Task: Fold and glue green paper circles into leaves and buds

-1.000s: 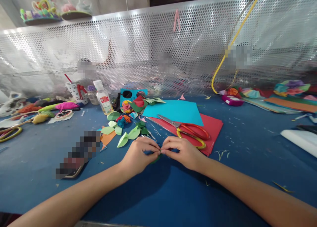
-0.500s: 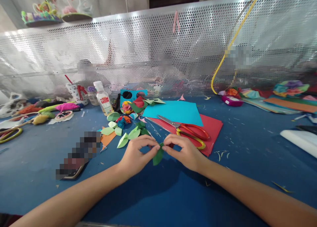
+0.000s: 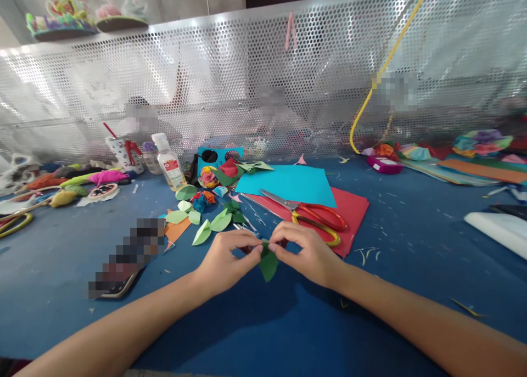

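Between my two hands hangs a dark green paper leaf (image 3: 269,265), pinched at its upper end. My left hand (image 3: 230,258) closes thumb and forefinger on its left side. Opposite it, the thumb and forefinger of my right hand (image 3: 307,251) pinch the right side. Something dark red shows in part behind the fingers; I cannot make out what it is. Just beyond my right hand lie scissors (image 3: 317,218) with red and yellow handles, resting on red paper (image 3: 354,212) and blue paper (image 3: 292,182). Light green paper leaves (image 3: 220,221) lie past my left hand.
A phone (image 3: 123,283) lies at left on the blue table (image 3: 230,333). Behind it stand a glue bottle (image 3: 169,166) and a patterned cup (image 3: 123,153) with a straw. A perforated metal screen (image 3: 230,80) spans the back. A white object (image 3: 498,231) sits at right.
The green leaf has turned between my fingers and now shows a broader face pointing down. Both hands stay close together in nearly the same place. The view has shifted slightly.
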Motion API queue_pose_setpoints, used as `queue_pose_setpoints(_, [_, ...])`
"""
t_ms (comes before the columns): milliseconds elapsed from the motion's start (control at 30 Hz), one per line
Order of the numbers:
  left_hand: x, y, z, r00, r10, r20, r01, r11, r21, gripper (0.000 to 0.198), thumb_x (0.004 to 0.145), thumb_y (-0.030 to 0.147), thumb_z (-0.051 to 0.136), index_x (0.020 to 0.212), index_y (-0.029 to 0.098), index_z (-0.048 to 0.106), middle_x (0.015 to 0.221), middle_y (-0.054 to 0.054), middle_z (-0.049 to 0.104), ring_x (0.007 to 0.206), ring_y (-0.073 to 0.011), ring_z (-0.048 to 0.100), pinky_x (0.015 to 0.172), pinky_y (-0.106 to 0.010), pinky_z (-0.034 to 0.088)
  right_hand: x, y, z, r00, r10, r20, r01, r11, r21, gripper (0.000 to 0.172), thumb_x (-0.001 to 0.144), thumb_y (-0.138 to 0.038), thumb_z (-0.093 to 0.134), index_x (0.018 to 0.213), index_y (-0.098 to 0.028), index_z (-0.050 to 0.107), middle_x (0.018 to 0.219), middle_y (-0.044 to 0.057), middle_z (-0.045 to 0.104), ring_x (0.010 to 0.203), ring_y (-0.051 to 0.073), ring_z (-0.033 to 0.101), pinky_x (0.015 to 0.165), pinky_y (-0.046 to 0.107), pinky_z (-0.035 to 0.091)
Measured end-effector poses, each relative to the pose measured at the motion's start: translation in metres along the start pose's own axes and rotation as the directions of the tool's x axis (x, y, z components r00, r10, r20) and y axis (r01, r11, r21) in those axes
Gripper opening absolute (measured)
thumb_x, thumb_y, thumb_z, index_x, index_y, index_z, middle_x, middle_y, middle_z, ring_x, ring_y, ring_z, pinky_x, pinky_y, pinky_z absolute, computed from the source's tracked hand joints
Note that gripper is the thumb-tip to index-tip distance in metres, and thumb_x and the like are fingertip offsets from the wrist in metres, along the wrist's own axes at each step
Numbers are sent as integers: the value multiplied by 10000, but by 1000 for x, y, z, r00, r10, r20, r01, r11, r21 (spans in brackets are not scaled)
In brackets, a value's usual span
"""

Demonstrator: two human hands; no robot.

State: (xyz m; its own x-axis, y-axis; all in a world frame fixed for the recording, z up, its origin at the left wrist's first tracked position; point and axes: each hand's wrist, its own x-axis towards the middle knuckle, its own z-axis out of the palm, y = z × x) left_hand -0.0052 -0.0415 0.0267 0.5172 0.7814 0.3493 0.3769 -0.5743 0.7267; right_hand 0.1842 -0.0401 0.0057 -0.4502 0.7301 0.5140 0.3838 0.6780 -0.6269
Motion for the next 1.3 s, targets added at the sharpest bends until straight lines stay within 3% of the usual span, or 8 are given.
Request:
queue_pose_setpoints(567, [0, 0, 2, 1000, -27, -8, 27, 999, -37, 158, 752, 174, 532, 716, 147, 684, 676, -36, 622, 579, -103, 535, 534, -198, 445, -2, -5, 1, 996, -87, 28, 88, 996, -15, 91, 827, -194, 489, 777, -179, 565, 766, 37, 566, 701, 136, 528, 639, 264, 439])
queue_pose_setpoints(800, [0, -4, 3, 997, -72, -12, 71, 995, -74, 137, 738, 218, 573, 725, 136, 682, 648, -37, 621, 551, -102, 535, 503, -200, 438, -2, -1, -1, 998, -59, 9, 59, 998, -21, 104, 829, -203, 485, 771, -181, 569, 757, 33, 568, 696, 135, 534, 639, 262, 446])
queue_pose_setpoints(1300, [-3, -2, 5, 998, -52, -40, 52, 999, 9, 139, 738, 180, 545, 699, 141, 672, 676, -40, 640, 566, -105, 544, 499, -190, 422, -2, -2, 0, 997, -69, 25, 69, 997, -37, 114, 837, -220, 491, 778, -178, 579, 756, 36, 574, 694, 135, 538, 633, 259, 441])
